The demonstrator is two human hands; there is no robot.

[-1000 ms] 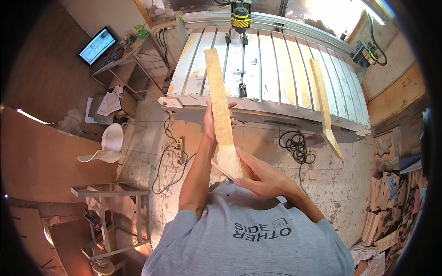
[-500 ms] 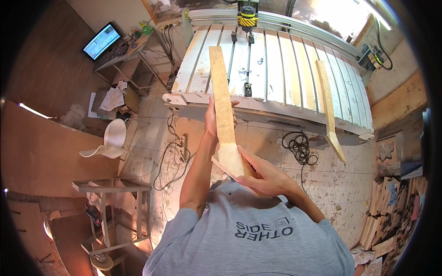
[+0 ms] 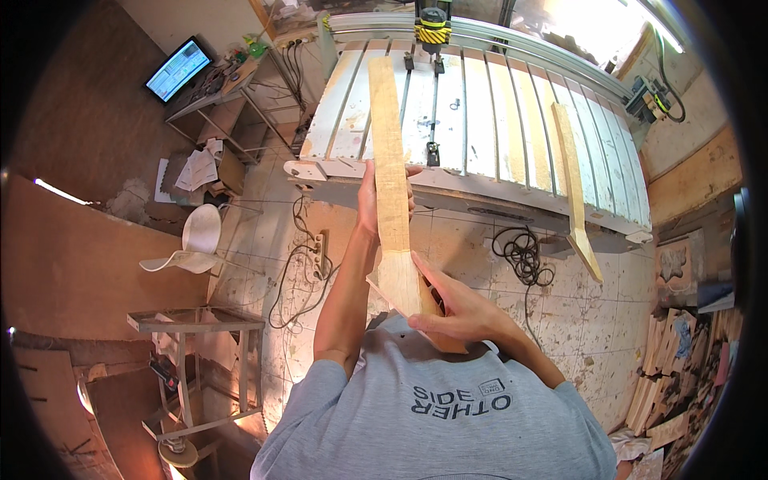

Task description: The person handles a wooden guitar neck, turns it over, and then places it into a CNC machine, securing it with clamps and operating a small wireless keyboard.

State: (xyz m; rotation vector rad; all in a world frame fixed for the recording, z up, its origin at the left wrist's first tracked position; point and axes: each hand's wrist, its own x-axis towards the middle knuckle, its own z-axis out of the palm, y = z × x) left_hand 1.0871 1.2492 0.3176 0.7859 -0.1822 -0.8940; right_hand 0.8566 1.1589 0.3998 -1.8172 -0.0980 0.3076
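Observation:
A pale wooden guitar neck blank (image 3: 390,152) runs lengthwise away from my chest, its long narrow end over the machine bed and its wider angled end close to my shirt. Around the middle of its shaft, my left hand (image 3: 367,202) is closed from the left and beneath, with fingertips showing on the right side. My right hand (image 3: 468,308) grips the wide end, thumb on the near face and fingers along the right edge; part of those fingers is hidden. A second, similar neck blank (image 3: 570,164) lies on the bed at the right, its wide end hanging past the front edge.
Ahead stands a slotted white machine bed (image 3: 476,128) with a router spindle (image 3: 432,36) above and clamps on it. Coiled black cable (image 3: 524,260) and a power strip (image 3: 319,254) lie on the floor. Left are a chair (image 3: 200,232) and a metal frame (image 3: 192,324); wood pieces (image 3: 652,384) lie right.
The neck blank's far end has swung slightly farther away over the bed, and its wide end has tipped closer to my chest. Both hands keep hold; my right thumb has shifted slightly.

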